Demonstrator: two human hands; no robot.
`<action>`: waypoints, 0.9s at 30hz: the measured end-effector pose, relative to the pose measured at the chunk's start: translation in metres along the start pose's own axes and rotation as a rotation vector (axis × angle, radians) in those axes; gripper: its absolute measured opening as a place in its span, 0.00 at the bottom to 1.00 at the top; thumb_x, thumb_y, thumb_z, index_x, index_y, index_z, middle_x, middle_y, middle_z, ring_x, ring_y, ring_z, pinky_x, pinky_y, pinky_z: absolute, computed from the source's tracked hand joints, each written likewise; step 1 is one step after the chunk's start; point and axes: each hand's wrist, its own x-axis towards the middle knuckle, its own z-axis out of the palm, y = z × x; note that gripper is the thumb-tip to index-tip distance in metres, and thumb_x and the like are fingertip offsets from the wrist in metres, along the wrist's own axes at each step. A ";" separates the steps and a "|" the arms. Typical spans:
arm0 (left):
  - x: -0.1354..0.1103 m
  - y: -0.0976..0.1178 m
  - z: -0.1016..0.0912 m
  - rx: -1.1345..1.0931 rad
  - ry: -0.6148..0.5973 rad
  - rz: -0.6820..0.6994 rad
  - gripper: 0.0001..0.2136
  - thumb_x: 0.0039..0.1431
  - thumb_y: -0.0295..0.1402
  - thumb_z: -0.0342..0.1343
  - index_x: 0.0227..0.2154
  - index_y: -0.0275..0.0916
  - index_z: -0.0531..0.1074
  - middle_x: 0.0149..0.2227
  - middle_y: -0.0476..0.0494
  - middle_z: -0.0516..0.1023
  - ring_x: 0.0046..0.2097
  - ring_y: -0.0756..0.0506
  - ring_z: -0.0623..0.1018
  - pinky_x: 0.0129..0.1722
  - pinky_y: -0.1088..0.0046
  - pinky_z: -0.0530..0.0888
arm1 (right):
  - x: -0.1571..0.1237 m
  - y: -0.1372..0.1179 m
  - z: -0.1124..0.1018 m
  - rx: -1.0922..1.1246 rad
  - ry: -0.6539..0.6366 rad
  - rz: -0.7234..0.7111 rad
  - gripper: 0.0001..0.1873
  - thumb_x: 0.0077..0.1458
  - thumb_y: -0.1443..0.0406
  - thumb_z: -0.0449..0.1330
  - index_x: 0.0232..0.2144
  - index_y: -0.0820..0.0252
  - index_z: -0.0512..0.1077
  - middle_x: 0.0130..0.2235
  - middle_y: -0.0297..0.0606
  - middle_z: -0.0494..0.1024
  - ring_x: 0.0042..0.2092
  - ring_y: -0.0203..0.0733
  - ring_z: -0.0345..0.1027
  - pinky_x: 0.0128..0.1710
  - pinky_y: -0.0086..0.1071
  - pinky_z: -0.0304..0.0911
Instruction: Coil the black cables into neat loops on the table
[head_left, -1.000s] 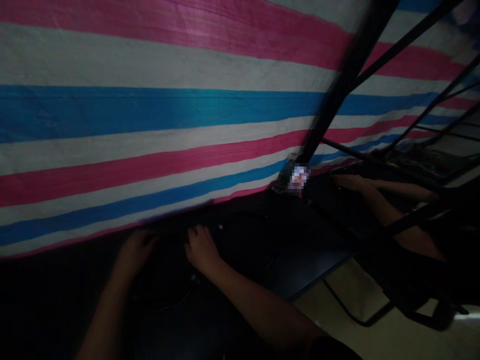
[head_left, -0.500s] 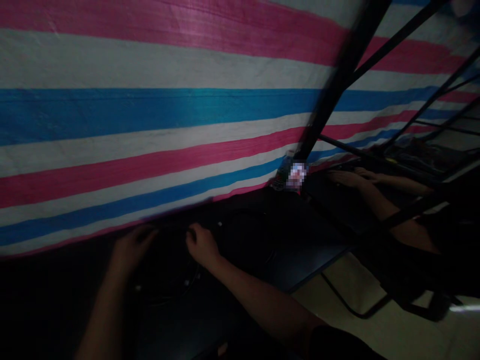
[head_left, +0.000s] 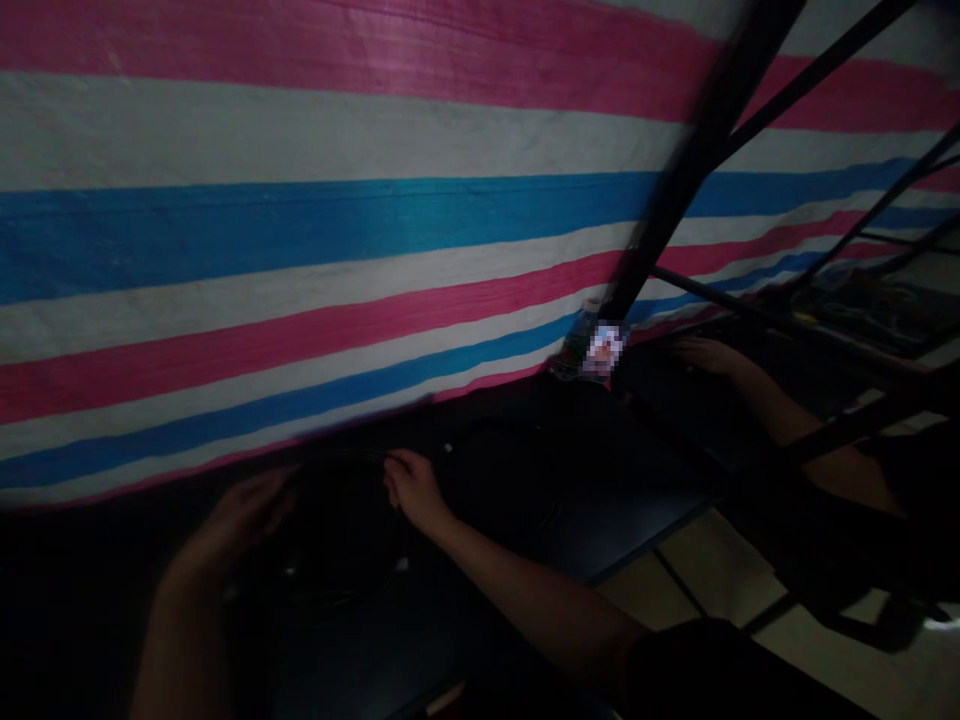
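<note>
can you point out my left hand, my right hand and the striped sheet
Left hand (head_left: 241, 512): head view, on the back of the hand, which is blurred.
Right hand (head_left: 415, 490): head view, on the back of the hand.
Striped sheet (head_left: 360, 222): head view, on its broad blue stripe.

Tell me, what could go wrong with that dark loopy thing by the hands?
First, the dark loop barely shows against the black table, so a small part, like the white piece, might get missed. Second, the right hand has curled fingers at the loop's edge; I can't tell how firm that grip is, so the loop might slip. The left hand is too blurred to judge.
</note>
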 end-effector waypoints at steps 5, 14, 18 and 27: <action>0.012 -0.012 -0.001 -0.354 -0.144 -0.044 0.32 0.51 0.51 0.68 0.58 0.49 0.73 0.32 0.49 0.83 0.26 0.47 0.77 0.23 0.76 0.73 | 0.000 -0.010 -0.005 0.277 -0.037 0.124 0.16 0.54 0.52 0.62 0.34 0.56 0.65 0.21 0.23 0.63 0.18 0.30 0.52 0.17 0.26 0.50; 0.028 -0.019 0.032 -0.508 -0.336 -0.051 0.42 0.51 0.70 0.51 0.53 0.37 0.77 0.32 0.36 0.83 0.35 0.35 0.82 0.29 0.64 0.78 | 0.005 -0.030 -0.020 0.469 -0.093 0.197 0.18 0.53 0.57 0.67 0.29 0.55 0.60 0.19 0.21 0.60 0.16 0.27 0.45 0.16 0.25 0.40; 0.025 -0.017 0.029 -0.602 -0.281 -0.043 0.42 0.50 0.73 0.45 0.40 0.36 0.80 0.30 0.37 0.82 0.31 0.39 0.80 0.28 0.65 0.76 | 0.004 -0.029 -0.022 0.544 -0.145 0.245 0.16 0.55 0.60 0.65 0.28 0.56 0.60 0.20 0.21 0.59 0.17 0.26 0.43 0.16 0.25 0.41; 0.027 -0.018 0.029 -0.687 -0.348 -0.061 0.40 0.59 0.67 0.43 0.43 0.31 0.78 0.35 0.31 0.84 0.31 0.41 0.81 0.29 0.66 0.76 | 0.004 -0.035 -0.030 0.560 -0.196 0.251 0.12 0.58 0.62 0.63 0.29 0.56 0.62 0.20 0.22 0.59 0.17 0.26 0.41 0.15 0.25 0.39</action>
